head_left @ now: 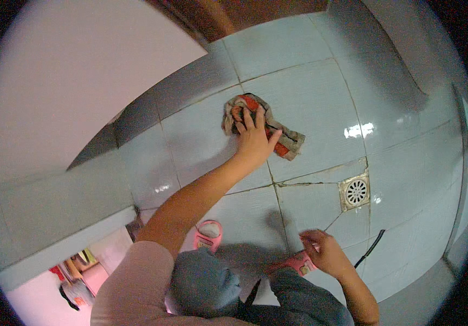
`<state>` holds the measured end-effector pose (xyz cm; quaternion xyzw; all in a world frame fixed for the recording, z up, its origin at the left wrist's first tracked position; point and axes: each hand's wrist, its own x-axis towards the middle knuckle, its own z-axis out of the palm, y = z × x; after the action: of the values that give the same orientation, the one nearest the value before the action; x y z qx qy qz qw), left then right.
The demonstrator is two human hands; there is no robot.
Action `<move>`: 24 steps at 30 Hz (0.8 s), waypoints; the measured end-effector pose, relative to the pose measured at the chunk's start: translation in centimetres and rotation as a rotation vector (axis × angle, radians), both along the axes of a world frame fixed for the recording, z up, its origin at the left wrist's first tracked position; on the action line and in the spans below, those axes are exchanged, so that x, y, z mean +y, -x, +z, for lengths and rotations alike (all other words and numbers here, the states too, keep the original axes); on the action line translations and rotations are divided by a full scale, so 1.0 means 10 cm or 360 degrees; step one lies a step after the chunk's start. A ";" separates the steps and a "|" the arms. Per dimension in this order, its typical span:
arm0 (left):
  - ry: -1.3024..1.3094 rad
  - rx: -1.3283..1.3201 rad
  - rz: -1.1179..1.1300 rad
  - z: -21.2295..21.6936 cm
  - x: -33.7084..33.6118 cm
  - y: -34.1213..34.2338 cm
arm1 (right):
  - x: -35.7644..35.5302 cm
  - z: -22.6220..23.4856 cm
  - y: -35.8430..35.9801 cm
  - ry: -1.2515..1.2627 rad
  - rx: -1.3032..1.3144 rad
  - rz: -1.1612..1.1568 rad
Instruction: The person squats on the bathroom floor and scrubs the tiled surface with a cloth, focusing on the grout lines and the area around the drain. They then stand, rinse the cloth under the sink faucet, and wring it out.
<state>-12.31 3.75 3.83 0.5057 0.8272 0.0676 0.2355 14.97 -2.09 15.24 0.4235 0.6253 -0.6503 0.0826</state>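
My left hand (254, 137) lies on a crumpled cloth (291, 141) on the floor, fingers spread and thumb stretched out to the right. The cloth is grey-beige with orange and dark patches, and it bunches up around the fingertips. My right hand (326, 252) hangs in the air above my right slipper, touching neither the floor nor the cloth. Its fingers are loosely bent, apart from the thumb, and I see nothing in them.
Pale blue tiles (310, 98) with dark joints cover the floor. A square metal drain (356, 191) lies right of the cloth. Pink slippers (208, 234) are below me, and a black hose-like piece (372, 247) lies at the right. A white panel (98, 70) stands at left.
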 end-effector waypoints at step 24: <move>-0.0821 0.0847 -0.0589 -1.00 2.39 1.11 | -0.57 0.63 -0.30 0.0649 -0.0465 -0.1343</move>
<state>-23.40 27.69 -6.22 0.6882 0.7101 0.0962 -0.1130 18.00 -7.84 21.58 0.7019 0.2409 -0.6700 -0.0201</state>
